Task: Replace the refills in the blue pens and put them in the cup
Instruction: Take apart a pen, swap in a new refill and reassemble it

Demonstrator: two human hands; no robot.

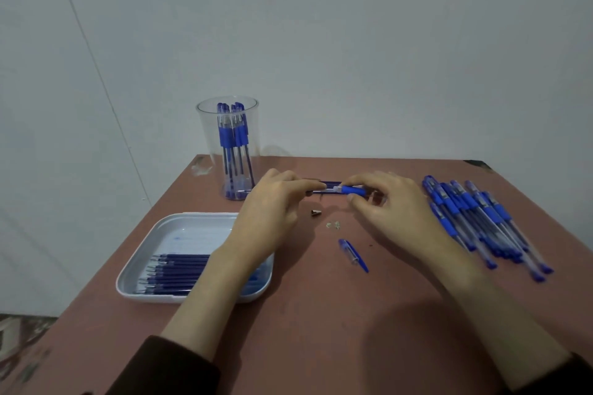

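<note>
The person is holding one blue pen level above the middle of the tabletop, towards its far edge. The left hand is pinching the dark end of it with curled fingers, and the right hand is gripping the blue rubber section between thumb and fingertips. Just below them a small metal tip and a loose blue cap are lying on the wood. The clear cup is standing upright near the far left corner, already carrying several pens. A pale tray is sitting along the left edge, with dark refills lying side by side in it. A heap of blue pens is waiting by the right edge
</note>
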